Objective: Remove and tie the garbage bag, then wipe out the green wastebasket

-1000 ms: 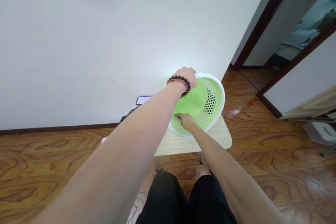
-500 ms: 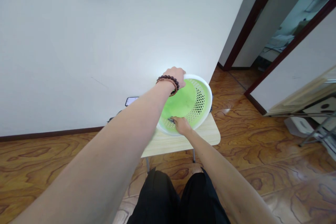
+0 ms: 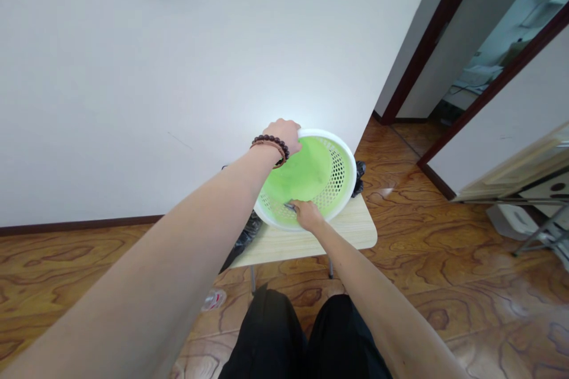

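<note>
A light green plastic basket (image 3: 306, 174) with a white rim and a perforated wall is on a small pale wooden table (image 3: 311, 243), its open side facing me. My left hand (image 3: 283, 133), with a beaded bracelet at the wrist, is closed on the basket's far left rim. Inside the near part of the basket is my right hand (image 3: 308, 214), its fingers closed on a small grey metallic-looking object (image 3: 290, 206), too small to name. Black plastic (image 3: 359, 179) shows right of the basket, and more black plastic (image 3: 249, 234) lies at the table's left, partly behind my left forearm.
A white wall (image 3: 178, 71) rises directly behind the table. On the wooden floor at lower left lies a clear plastic bottle (image 3: 214, 299), partly hidden by my forearm. A doorway with a dark red frame stands at right, near a white box (image 3: 511, 220) and a metal stand.
The basket and my left hand have shifted slightly left. Black plastic now shows on both sides of the basket. The phone at the left is now hidden by my arm. My right hand barely moved.
</note>
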Motion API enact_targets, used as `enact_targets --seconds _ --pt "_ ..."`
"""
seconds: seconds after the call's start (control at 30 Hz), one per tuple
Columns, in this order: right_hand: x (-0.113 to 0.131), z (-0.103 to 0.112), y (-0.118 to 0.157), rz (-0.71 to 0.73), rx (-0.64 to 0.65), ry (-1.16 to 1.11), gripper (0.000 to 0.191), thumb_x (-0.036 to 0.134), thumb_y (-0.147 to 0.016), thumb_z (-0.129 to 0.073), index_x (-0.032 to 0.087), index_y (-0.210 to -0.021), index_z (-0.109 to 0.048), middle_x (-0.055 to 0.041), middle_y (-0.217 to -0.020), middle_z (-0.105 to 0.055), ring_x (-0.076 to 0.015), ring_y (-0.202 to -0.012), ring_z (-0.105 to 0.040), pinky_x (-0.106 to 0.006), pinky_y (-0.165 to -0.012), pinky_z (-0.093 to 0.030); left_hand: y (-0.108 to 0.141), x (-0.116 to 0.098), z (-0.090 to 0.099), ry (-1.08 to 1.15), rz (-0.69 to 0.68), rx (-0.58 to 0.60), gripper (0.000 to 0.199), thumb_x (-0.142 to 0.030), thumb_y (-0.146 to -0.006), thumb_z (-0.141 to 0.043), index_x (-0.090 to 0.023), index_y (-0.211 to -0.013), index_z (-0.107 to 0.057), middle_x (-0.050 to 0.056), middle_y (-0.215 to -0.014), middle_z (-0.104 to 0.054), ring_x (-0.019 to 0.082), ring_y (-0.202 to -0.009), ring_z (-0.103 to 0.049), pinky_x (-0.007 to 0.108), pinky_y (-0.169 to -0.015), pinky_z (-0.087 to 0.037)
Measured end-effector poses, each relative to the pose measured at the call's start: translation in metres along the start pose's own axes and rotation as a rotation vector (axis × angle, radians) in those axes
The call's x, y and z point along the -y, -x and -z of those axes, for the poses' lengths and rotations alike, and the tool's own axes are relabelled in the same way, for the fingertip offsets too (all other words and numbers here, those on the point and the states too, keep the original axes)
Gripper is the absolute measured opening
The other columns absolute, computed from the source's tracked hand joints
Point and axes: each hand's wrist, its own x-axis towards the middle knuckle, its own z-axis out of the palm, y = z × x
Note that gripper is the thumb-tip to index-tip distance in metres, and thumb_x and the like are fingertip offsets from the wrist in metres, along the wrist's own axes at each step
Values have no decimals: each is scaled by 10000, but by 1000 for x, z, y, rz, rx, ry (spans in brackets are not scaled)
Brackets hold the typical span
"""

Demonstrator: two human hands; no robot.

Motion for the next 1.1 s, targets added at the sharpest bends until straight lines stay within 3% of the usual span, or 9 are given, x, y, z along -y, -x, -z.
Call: enact_targets --seconds 0.63,1.1 --pt "1 -13 -6 -3 -33 -95 382 177 -915 -361 248 -1203 -602 -17 -1171 -649 -191 -1080 -589 -296 -982 -395 -1 -11 -3 52 -17 15 387 -330 -718 -579 -216 -1076 -674 116 -1013 -645 293 -974 -583 409 -808 -472" --pt "2 -13 -5 11 -41 -82 373 209 -930 -348 263 -1205 -594 -13 -1180 -644 -193 -1059 -596 -301 -974 -397 3 -4 0 61 12 8 374 -290 -709 -568 -247 -1061 -688 97 -968 -656 272 -956 -592 406 -812 -468"
